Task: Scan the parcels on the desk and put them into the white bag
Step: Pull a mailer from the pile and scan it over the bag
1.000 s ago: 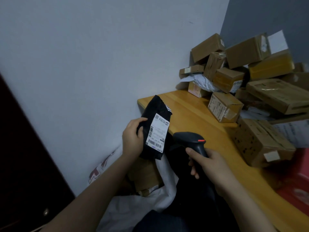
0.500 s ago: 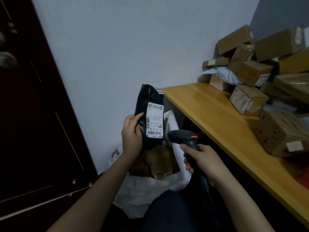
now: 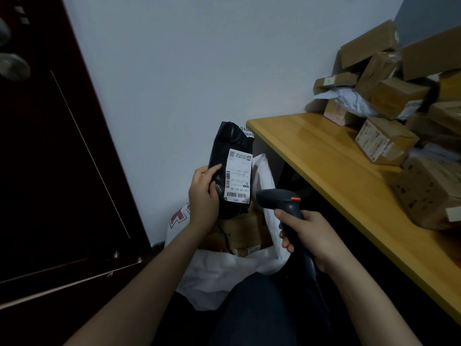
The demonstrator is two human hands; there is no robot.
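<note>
Pale wall (image 3: 187,71) fills the far side, with a dark door (image 3: 50,171) on the left and a wooden desk (image 3: 324,158) running along the right. The black parcel (image 3: 220,156), a soft plastic mailer, is held in the air over the mouth of the white bag (image 3: 224,275). Its long axis stands nearly upright, and its top is just beside the desk's far left corner. Its white label (image 3: 238,176) faces the camera, barcode at the lower end.

The left hand (image 3: 203,198) grips the parcel's lower left edge, thumb across the front and fingers curled behind. The right hand (image 3: 306,233) is wrapped round the handle of the scanner (image 3: 279,199), whose head points left at the label's lower end, near it but apart.

The bag stands open on the floor between wall and desk, with brown boxes (image 3: 239,233) lying inside. Cardboard parcels (image 3: 386,141) are piled at the desk's far right, leaving a bare strip along its left edge. Open space lies between parcel and door.
</note>
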